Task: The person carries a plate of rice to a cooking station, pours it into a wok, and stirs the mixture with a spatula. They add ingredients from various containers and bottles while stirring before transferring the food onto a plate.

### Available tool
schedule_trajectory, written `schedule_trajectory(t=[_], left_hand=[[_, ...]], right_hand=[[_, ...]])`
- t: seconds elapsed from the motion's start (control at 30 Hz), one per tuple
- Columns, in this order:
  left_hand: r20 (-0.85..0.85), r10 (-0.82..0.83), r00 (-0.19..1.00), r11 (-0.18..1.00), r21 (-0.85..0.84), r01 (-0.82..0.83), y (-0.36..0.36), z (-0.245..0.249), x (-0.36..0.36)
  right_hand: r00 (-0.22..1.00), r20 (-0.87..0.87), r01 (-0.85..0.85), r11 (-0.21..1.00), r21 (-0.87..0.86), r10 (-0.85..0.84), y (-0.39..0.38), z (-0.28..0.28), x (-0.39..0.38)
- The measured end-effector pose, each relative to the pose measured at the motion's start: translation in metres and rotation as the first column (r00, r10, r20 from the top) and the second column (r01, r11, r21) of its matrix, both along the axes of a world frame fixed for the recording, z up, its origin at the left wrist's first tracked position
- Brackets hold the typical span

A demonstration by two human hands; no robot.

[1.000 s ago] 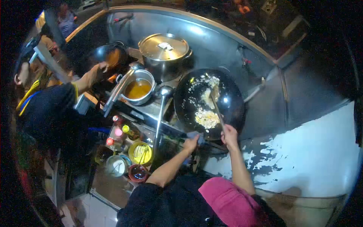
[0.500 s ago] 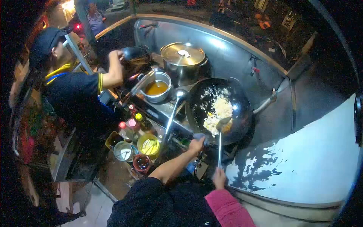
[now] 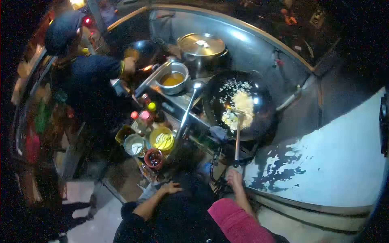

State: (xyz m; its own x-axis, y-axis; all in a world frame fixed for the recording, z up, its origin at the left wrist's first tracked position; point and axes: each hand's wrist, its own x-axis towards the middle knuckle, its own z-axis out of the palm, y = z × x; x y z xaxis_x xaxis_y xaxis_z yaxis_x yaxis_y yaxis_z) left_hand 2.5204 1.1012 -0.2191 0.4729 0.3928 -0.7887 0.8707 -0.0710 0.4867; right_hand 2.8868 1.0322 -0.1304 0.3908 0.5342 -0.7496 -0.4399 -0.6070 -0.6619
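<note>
A black wok [image 3: 259,101] with fried rice [image 3: 242,106] sits on the burner ahead of me. A long metal spatula [image 3: 237,137] rests with its blade in the rice and its handle pointing back at me. My right hand [image 3: 235,178] is closed at the very end of that handle. My left hand [image 3: 170,188] hangs low by my dark apron, fingers spread, holding nothing and well away from the cloth-wrapped wok handle [image 3: 219,133].
A ladle [image 3: 187,111] lies left of the wok. Behind stand a pot of orange liquid [image 3: 173,79] and a lidded pot [image 3: 202,46]. Sauce bottles [image 3: 142,115] and small bowls [image 3: 162,139] crowd the left shelf. A co-worker [image 3: 85,77] holds another wok [image 3: 139,50]. A peeling white counter [image 3: 336,162] is on the right.
My left hand let go of the wok handle and dropped down toward my body. My right hand drew back from near the wok to the spatula's handle end. The co-worker shifted at the left.
</note>
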Motion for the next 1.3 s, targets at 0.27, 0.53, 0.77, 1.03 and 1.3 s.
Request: schedule_trajectory(t=[0.27,0.53,0.77,1.03,1.3], left_hand=[[0.266,0.480,0.836,0.872,-0.253,-0.420,-0.081,-0.102,-0.100],[0.302,0.621,0.723,0.774,-0.378,-0.507,-0.095,-0.026,-0.133],[0.309,0.346,0.886,0.917,0.087,-0.388,-0.089,-0.102,-0.153],[0.214,0.217,0.952,0.976,-0.045,-0.212,0.021,0.116,-0.039],[0.472,-0.073,0.879,0.997,0.009,0.079,0.041,0.130,0.088]], right_hand=[[0.252,0.540,-0.914,0.381,-0.140,0.803,-0.055,-0.101,-0.060],[0.314,0.935,-0.573,0.818,0.048,0.165,0.089,0.103,-0.119],[0.118,0.915,-0.088,0.922,-0.377,0.385,0.104,0.084,-0.007],[0.418,0.909,-0.305,0.942,0.138,0.003,0.081,0.067,0.012],[0.473,0.881,-0.059,0.996,0.067,-0.031,-0.014,0.087,-0.027]])
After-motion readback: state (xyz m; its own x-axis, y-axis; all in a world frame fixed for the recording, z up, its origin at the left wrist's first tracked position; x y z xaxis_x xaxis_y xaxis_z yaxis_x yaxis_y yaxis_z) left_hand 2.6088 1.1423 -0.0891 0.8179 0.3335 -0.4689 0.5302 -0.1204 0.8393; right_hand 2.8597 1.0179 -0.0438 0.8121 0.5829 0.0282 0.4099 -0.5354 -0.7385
